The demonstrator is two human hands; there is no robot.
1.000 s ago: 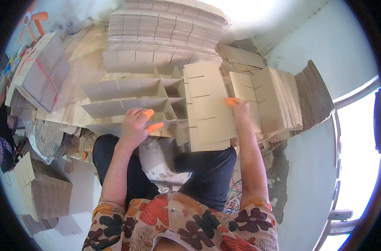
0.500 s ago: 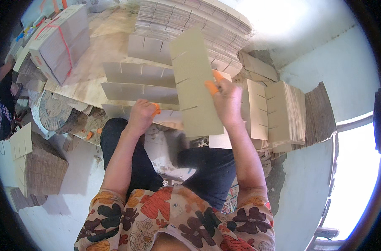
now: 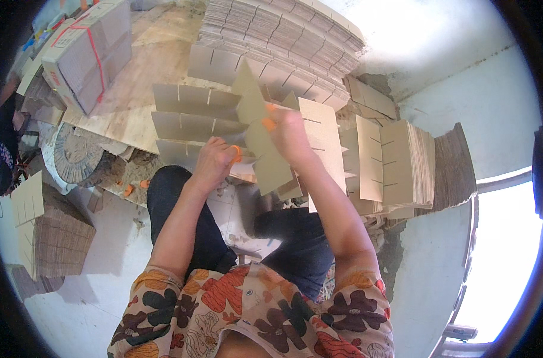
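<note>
Orange covers sit on fingers of both my hands. My right hand [image 3: 288, 136] is closed on a slotted cardboard strip [image 3: 252, 110], which stands tilted across the ends of several upright slotted strips [image 3: 191, 125]. These lie in rows to the left, roughly parallel. My left hand [image 3: 214, 161] is closed at the nearest row, its fingers pinching that cardboard near the crossing strip; the grip itself is partly hidden. Just right of my right hand stands another pale slotted cardboard sheet [image 3: 324, 134].
Tall stacks of slotted cardboard [image 3: 271, 36] stand at the back. More cardboard stacks [image 3: 408, 164] lean at the right, and another [image 3: 62, 238] sits at lower left. A strapped carton [image 3: 92, 56] rests on the wooden board [image 3: 155, 45]. My knees are under the near edge.
My right hand has moved left and inward, bringing the strip from a broad, raised position down across the rows and turning it more edge-on. My left hand has shifted slightly right.
</note>
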